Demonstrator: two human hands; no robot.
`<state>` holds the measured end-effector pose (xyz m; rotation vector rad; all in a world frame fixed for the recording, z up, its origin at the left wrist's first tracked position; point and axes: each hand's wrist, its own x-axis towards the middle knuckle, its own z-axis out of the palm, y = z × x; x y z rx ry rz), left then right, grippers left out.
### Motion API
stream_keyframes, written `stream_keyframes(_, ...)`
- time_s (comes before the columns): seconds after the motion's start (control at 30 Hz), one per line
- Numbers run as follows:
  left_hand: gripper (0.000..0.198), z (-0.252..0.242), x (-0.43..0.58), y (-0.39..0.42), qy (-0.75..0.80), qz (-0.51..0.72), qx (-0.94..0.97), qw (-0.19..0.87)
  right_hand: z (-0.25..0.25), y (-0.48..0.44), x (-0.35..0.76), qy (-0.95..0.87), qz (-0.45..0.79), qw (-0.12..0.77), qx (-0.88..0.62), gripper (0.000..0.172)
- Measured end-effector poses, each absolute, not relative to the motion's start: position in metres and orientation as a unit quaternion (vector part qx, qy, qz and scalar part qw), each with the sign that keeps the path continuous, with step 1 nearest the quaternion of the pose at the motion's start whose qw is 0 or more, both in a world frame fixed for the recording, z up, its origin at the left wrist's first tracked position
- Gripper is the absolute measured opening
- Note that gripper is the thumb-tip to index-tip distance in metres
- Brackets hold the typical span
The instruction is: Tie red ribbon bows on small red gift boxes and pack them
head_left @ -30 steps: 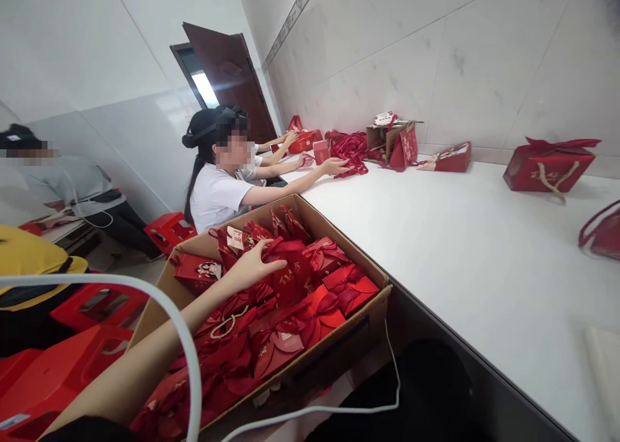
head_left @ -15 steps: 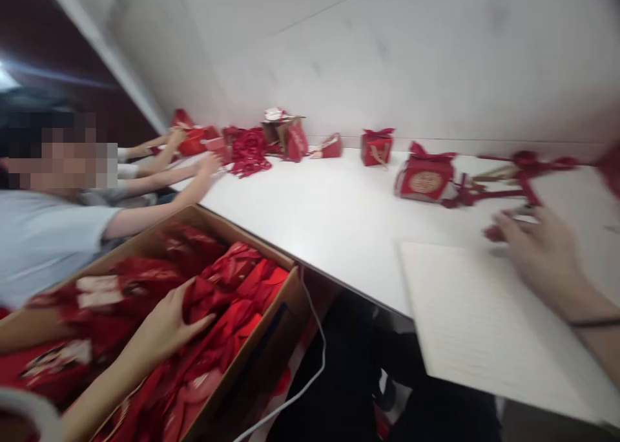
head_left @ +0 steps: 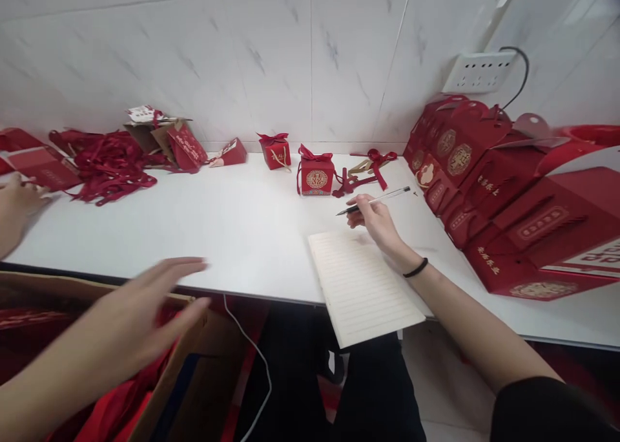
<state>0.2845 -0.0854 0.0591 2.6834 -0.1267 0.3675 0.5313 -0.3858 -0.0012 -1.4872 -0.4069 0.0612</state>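
Between the fingers of my right hand (head_left: 375,225) is a pen (head_left: 393,193), its dark tip pointing left above the table. Below that hand lies a lined notebook (head_left: 361,284), open to a page without visible writing and overhanging the table's front edge. My left hand (head_left: 145,306), a little blurred, is in the air over the corner of a cardboard box (head_left: 194,338) with its fingers apart and nothing in them. Red items (head_left: 123,397) fill the box. Beyond the notebook stands a small red gift box (head_left: 317,176) with a ribbon bow.
Large red gift boxes (head_left: 513,216) crowd the table's right side under a power strip (head_left: 479,72). Along the tiled wall sit a smaller red box (head_left: 274,151) and a heap of red ribbon (head_left: 111,161). Another person's hand (head_left: 19,209) reaches in at far left. A white cable (head_left: 265,358) hangs down.
My view has swung right, bringing the large gift boxes in. My left hand has risen out of the red items in the cardboard box. My right hand stays near the notebook.
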Motion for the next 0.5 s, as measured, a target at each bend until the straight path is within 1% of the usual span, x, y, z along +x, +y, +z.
stream_keyframes(0.03, 0.043, 0.059, 0.305, -0.111, -0.103, 0.105, 0.976, 0.159, -0.004, -0.383, 0.530, -0.190, 0.039, 0.711, -0.676, 0.053)
stream_keyframes(0.07, 0.041, 0.057, 0.324, -0.137, -0.191, 0.061, 0.972, 0.124, -0.006, -0.381, 0.529, -0.194, 0.046, 0.706, -0.679, 0.053)
stream_keyframes(0.13, 0.048, 0.046, 0.355, -0.182, -0.329, 0.023, 0.942, 0.058, -0.006, -0.381, 0.528, -0.205, 0.049, 0.696, -0.686, 0.052)
stream_keyframes(0.17, 0.049, 0.038, 0.367, -0.200, -0.381, 0.032, 0.924, 0.032, -0.004, -0.384, 0.526, -0.218, 0.046, 0.689, -0.690, 0.051)
stream_keyframes(0.23, 0.038, 0.021, 0.382, -0.223, -0.440, 0.057, 0.896, 0.000, 0.006, -0.393, 0.518, -0.260, 0.031, 0.660, -0.704, 0.046)
stream_keyframes(0.3, 0.028, 0.007, 0.391, -0.231, -0.461, 0.085, 0.883, 0.016, 0.017, -0.409, 0.498, -0.324, 0.017, 0.598, -0.733, 0.038)
stream_keyframes(0.4, 0.020, -0.001, 0.400, -0.225, -0.451, 0.109, 0.878, 0.120, 0.019, -0.435, 0.452, -0.431, 0.033, 0.452, -0.780, 0.034)
stream_keyframes(0.47, 0.020, 0.000, 0.405, -0.217, -0.433, 0.106, 0.876, 0.185, 0.006, -0.450, 0.421, -0.491, -0.012, 0.339, -0.803, 0.065)
stream_keyframes(0.5, 0.022, 0.002, 0.407, -0.213, -0.422, 0.103, 0.876, 0.207, -0.004, -0.455, 0.408, -0.496, -0.044, 0.301, -0.813, 0.062)
